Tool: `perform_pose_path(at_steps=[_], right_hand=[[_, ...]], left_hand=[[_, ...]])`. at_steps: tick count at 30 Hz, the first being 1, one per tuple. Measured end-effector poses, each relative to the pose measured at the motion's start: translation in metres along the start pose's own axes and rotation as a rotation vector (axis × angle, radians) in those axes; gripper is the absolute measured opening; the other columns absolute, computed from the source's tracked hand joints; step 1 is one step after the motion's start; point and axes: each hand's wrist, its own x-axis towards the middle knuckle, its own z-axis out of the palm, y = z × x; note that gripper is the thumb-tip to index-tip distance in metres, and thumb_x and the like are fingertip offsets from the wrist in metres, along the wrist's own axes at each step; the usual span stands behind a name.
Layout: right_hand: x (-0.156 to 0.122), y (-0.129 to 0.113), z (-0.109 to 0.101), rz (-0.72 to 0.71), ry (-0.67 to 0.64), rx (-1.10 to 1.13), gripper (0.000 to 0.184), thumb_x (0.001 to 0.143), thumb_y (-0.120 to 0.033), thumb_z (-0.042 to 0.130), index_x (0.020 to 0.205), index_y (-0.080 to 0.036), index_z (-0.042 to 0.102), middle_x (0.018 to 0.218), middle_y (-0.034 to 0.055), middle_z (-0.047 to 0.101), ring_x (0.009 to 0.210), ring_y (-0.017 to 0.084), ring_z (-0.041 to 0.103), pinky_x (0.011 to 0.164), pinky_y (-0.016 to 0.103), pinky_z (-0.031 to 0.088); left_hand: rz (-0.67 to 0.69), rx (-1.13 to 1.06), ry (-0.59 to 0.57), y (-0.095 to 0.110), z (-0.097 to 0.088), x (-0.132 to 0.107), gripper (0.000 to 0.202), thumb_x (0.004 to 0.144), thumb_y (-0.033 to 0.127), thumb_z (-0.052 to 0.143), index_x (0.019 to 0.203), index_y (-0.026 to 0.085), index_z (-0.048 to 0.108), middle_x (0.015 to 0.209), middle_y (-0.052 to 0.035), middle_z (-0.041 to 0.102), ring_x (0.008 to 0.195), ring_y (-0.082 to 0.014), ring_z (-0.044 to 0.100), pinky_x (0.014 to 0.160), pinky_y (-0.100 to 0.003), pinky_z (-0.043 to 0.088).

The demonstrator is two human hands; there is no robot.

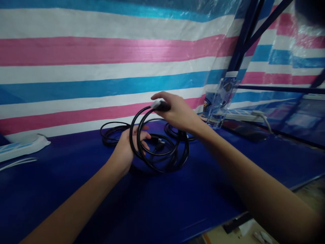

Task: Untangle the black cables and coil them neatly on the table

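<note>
A black cable [139, 135] hangs in loose loops between my hands, above the blue tabletop. My right hand [175, 110] is closed on its upper end, where a black connector [162, 106] with a pale tip shows between thumb and fingers. Lower and to the left, my left hand [130, 147] curls its fingers around the side of the loops. Behind them another coiled black cable [111, 134] lies on the table, and a dark plug with metal prongs [159, 143] shows through the loops. Which cable that plug belongs to I cannot tell.
A clear plastic bottle [223, 101] stands at the back right beside a white power strip [243, 115] and a dark flat object [242, 130]. Another power strip [25, 147] lies at the left. Striped sheeting [101, 51] hangs behind the blue table [152, 206]; its front edge runs along the lower right.
</note>
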Motion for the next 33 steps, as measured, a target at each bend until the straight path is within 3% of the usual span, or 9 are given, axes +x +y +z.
perform_pose_path(at_steps=[4, 11, 15, 18, 22, 24, 26, 29, 33], right_hand=[[-0.004, 0.000, 0.004, 0.011, -0.233, -0.330, 0.026, 0.074, -0.013, 0.052, 0.096, -0.011, 0.065, 0.086, 0.0103, 0.067, 0.072, 0.017, 0.057, 0.061, 0.026, 0.036], [-0.012, 0.002, 0.011, 0.107, -0.258, -0.858, 0.026, 0.076, -0.013, 0.046, 0.087, -0.005, 0.068, 0.088, 0.0224, 0.064, 0.077, 0.026, 0.057, 0.058, 0.031, 0.032], [-0.008, 0.006, 0.005, 0.080, -0.313, -0.540, 0.027, 0.075, -0.010, 0.046, 0.096, -0.008, 0.064, 0.092, 0.0162, 0.063, 0.075, 0.019, 0.054, 0.060, 0.028, 0.034], [-0.003, 0.006, -0.004, 0.217, -0.297, -0.151, 0.022, 0.077, -0.014, 0.049, 0.095, -0.012, 0.061, 0.072, 0.0057, 0.059, 0.057, 0.011, 0.045, 0.051, 0.024, 0.031], [0.000, 0.008, -0.022, 0.397, -0.152, 0.110, 0.014, 0.076, -0.024, 0.058, 0.082, -0.012, 0.061, 0.049, -0.0032, 0.034, 0.042, 0.007, 0.027, 0.039, 0.024, 0.019], [0.001, 0.012, -0.034, 0.426, -0.091, 0.307, 0.014, 0.075, -0.023, 0.060, 0.085, -0.012, 0.060, 0.049, -0.0059, 0.027, 0.040, 0.006, 0.022, 0.037, 0.023, 0.017], [0.002, 0.017, -0.046, 0.420, -0.062, 0.487, 0.012, 0.075, -0.020, 0.059, 0.085, -0.013, 0.059, 0.050, -0.0076, 0.022, 0.040, 0.004, 0.018, 0.036, 0.022, 0.015], [0.004, 0.026, -0.058, 0.381, 0.037, 0.638, 0.012, 0.073, -0.017, 0.057, 0.084, -0.014, 0.058, 0.049, -0.0088, 0.018, 0.040, 0.004, 0.014, 0.036, 0.021, 0.014], [0.008, 0.035, -0.056, 0.374, 0.187, 0.718, 0.015, 0.072, -0.014, 0.054, 0.086, -0.014, 0.057, 0.049, -0.0094, 0.016, 0.039, 0.004, 0.013, 0.037, 0.022, 0.015]], left_hand=[[0.182, -0.074, 0.080, 0.012, 0.004, -0.006, 0.016, 0.082, 0.030, 0.053, 0.081, 0.015, 0.058, 0.070, 0.0011, 0.055, 0.043, -0.0043, 0.045, 0.038, -0.017, 0.033], [-0.030, -0.368, 0.026, 0.025, 0.020, -0.022, 0.034, 0.090, 0.044, 0.038, 0.078, 0.015, 0.052, 0.059, -0.0009, 0.053, 0.053, -0.0107, 0.053, 0.053, -0.021, 0.047], [-0.032, -0.307, -0.093, 0.023, 0.025, -0.030, 0.018, 0.079, 0.028, 0.061, 0.091, 0.018, 0.053, 0.047, 0.0094, 0.036, 0.039, -0.0075, 0.043, 0.053, -0.024, 0.050], [0.005, -0.230, -0.057, 0.020, 0.022, -0.024, 0.019, 0.082, 0.033, 0.058, 0.093, 0.017, 0.055, 0.046, 0.0105, 0.030, 0.034, -0.0056, 0.035, 0.050, -0.023, 0.047], [0.266, 0.261, 0.089, 0.021, -0.019, 0.005, 0.046, 0.088, 0.054, 0.036, 0.099, 0.016, 0.059, 0.078, -0.0060, 0.064, 0.072, -0.0182, 0.062, 0.073, -0.032, 0.049], [0.397, 0.772, 0.251, 0.018, -0.057, 0.023, 0.045, 0.090, 0.050, 0.034, 0.112, 0.019, 0.058, 0.112, -0.0090, 0.063, 0.102, -0.0239, 0.058, 0.092, -0.037, 0.042], [0.231, 1.170, 0.268, 0.006, -0.098, 0.039, 0.052, 0.090, 0.046, 0.030, 0.133, 0.019, 0.043, 0.137, -0.0100, 0.046, 0.124, -0.0280, 0.043, 0.103, -0.043, 0.031], [0.040, 1.239, 0.109, -0.026, -0.143, 0.055, 0.062, 0.087, 0.045, 0.036, 0.133, 0.004, 0.043, 0.141, -0.0189, 0.041, 0.130, -0.0331, 0.036, 0.106, -0.045, 0.027], [-0.053, 1.259, 0.014, -0.060, -0.163, 0.065, 0.067, 0.084, 0.053, 0.035, 0.134, 0.010, 0.045, 0.140, -0.0162, 0.043, 0.129, -0.0323, 0.039, 0.103, -0.045, 0.033]])
